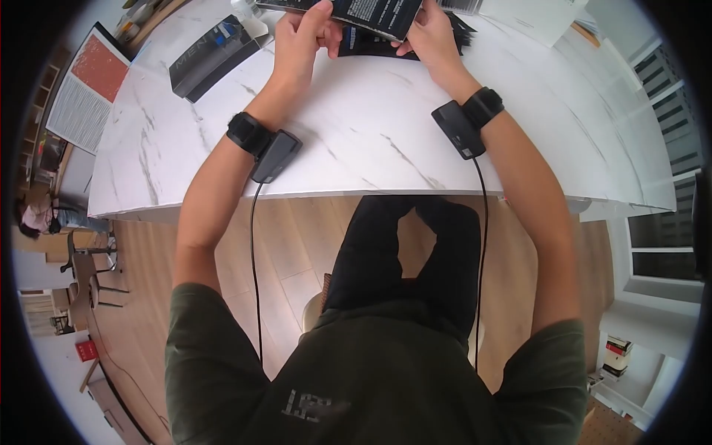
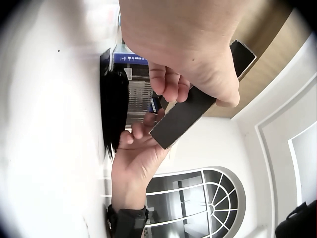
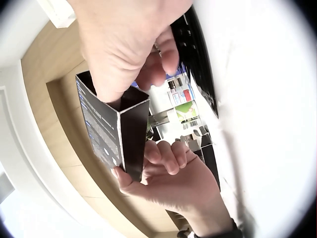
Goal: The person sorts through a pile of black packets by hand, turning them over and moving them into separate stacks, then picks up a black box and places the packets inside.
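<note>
At upper centre of the head view, left hand [image 1: 300, 37] and right hand [image 1: 430, 33] fingers pinch opposite ends of the dark carton [image 1: 371, 15] above the bench [image 1: 371, 126]; thin walls could crease under squeeze.

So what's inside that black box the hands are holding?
The right wrist view looks into the open end of the black box: only dark, bare walls show. Deeper in, the right hand and shadow hide it, so anything further down cannot be seen.
</note>
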Demonstrator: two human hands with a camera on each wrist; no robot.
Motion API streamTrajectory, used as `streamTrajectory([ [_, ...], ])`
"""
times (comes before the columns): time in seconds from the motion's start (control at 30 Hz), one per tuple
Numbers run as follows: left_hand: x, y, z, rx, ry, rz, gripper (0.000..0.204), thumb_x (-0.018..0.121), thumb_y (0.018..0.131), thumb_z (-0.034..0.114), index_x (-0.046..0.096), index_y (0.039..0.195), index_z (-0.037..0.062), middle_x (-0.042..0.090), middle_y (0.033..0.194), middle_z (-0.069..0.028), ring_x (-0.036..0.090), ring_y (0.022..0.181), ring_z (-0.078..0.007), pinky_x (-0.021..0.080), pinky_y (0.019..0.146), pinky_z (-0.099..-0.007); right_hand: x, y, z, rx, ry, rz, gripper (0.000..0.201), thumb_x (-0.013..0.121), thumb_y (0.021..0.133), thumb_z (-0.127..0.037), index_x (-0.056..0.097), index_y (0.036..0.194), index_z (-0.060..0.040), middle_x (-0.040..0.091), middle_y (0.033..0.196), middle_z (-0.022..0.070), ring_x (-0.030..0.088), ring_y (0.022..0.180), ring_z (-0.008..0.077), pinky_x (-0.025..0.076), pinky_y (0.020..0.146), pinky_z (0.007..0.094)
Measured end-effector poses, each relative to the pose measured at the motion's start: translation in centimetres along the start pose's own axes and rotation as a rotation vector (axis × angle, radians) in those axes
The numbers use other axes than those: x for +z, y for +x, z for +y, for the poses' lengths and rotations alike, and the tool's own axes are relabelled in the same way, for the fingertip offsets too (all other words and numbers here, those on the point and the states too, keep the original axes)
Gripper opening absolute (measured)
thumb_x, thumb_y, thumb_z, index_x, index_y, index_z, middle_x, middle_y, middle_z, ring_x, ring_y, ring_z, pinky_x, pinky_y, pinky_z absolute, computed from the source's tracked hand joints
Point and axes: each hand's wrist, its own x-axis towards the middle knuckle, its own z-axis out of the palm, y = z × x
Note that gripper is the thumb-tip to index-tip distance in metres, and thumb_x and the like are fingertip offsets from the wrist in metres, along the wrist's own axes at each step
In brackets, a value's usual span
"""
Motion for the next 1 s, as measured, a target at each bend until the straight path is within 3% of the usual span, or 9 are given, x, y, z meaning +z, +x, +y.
streamTrajectory([
  [0.1,-0.3,0.1,-0.2,-0.018,0.046,-0.05,0.046,0.051,0.09,0.038,0.056,0.062,0.002,0.055,0.058,-0.008,0.049,0.049,-0.0148,0.038,0.05,-0.0271,0.1,0.2,0.5,-0.336,-0.164,0.209,0.025,0.058,0.091,-0.018,0.054,0.099,0.0054,0.064,0.074,0.0085,0.063,0.065,0.0157,0.048,0.053,0.0258],
  [0.2,-0.4,-0.2,-0.3,-0.036,0.079,-0.043,0.047,0.052,0.09,0.038,0.055,0.06,0.0026,0.054,0.057,-0.0081,0.048,0.049,-0.015,0.037,0.05,-0.0271,-0.1,0.0,-0.1,-0.343,-0.398,0.272,0.023,0.059,0.088,-0.015,0.056,0.09,0.0071,0.066,0.076,0.0125,0.064,0.067,0.0173,0.049,0.06,0.0299],
  [0.43,-0.5,0.1,-0.3,-0.022,0.083,-0.04,0.048,0.051,0.09,0.039,0.055,0.059,0.0029,0.054,0.057,-0.0077,0.047,0.048,-0.0147,0.037,0.049,-0.0269,0.2,-0.2,-0.3,-0.292,-0.255,0.222,0.021,0.057,0.087,-0.012,0.057,0.089,0.0085,0.065,0.075,0.0184,0.063,0.068,0.0166,0.048,0.06,0.0302],
  [0.53,-0.2,-0.2,-0.2,-0.023,0.073,-0.041,0.048,0.05,0.091,0.04,0.055,0.06,0.0029,0.054,0.057,-0.0069,0.048,0.048,-0.0146,0.037,0.049,-0.027,0.0,0.0,0.0,-0.329,-0.329,0.235,0.021,0.056,0.088,-0.013,0.056,0.087,0.0085,0.062,0.071,0.02,0.061,0.065,0.0157,0.047,0.058,0.0316],
  [0.63,-0.1,0.0,-0.2,-0.034,0.024,-0.053,0.048,0.049,0.091,0.04,0.056,0.061,0.0031,0.054,0.057,-0.0064,0.048,0.048,-0.0145,0.038,0.05,-0.0269,-0.2,0.1,-0.1,-0.23,-0.46,0.257,0.021,0.055,0.088,-0.012,0.054,0.084,0.0085,0.059,0.068,0.0224,0.06,0.061,0.018,0.046,0.056,0.0329],
  [0.73,-0.3,0.2,-0.2,-0.022,0.006,-0.074,0.049,0.049,0.092,0.04,0.056,0.061,0.0027,0.055,0.058,-0.0069,0.049,0.049,-0.0144,0.04,0.05,-0.0266,-0.4,0.2,0.1,-0.24,-0.435,0.262,0.022,0.057,0.086,-0.013,0.053,0.082,0.008,0.057,0.067,0.0255,0.063,0.062,0.027,0.046,0.057,0.036],
  [0.83,-0.1,-0.2,-0.2,-0.024,0.05,-0.114,0.049,0.049,0.092,0.041,0.058,0.063,0.0018,0.056,0.059,-0.0082,0.05,0.049,-0.0146,0.041,0.051,-0.0265,0.0,-0.5,-0.6,-0.384,-0.475,0.243,0.023,0.061,0.083,-0.015,0.055,0.085,0.0073,0.061,0.075,0.0259,0.064,0.071,0.0361,0.048,0.061,0.0392],
  [0.93,0.4,-0.3,0.0,-0.033,0.084,-0.134,0.05,0.049,0.092,0.041,0.06,0.065,0.0005,0.058,0.061,-0.0093,0.051,0.05,-0.015,0.041,0.052,-0.0266,0.1,-1.0,-1.1,-0.545,-0.405,0.188,0.026,0.063,0.081,-0.017,0.057,0.09,0.0067,0.063,0.083,0.0251,0.063,0.081,0.0394,0.049,0.066,0.0417],
  [1.0,0.3,-0.3,0.1,-0.038,0.088,-0.141,0.05,0.049,0.092,0.041,0.061,0.066,0.0001,0.059,0.063,-0.0098,0.052,0.05,-0.0152,0.042,0.052,-0.0268,-0.2,-0.4,-0.2,-0.507,-0.459,0.137,0.026,0.061,0.082,-0.014,0.057,0.097,0.0069,0.064,0.088,0.0244,0.063,0.085,0.0385,0.05,0.069,0.0408],
])
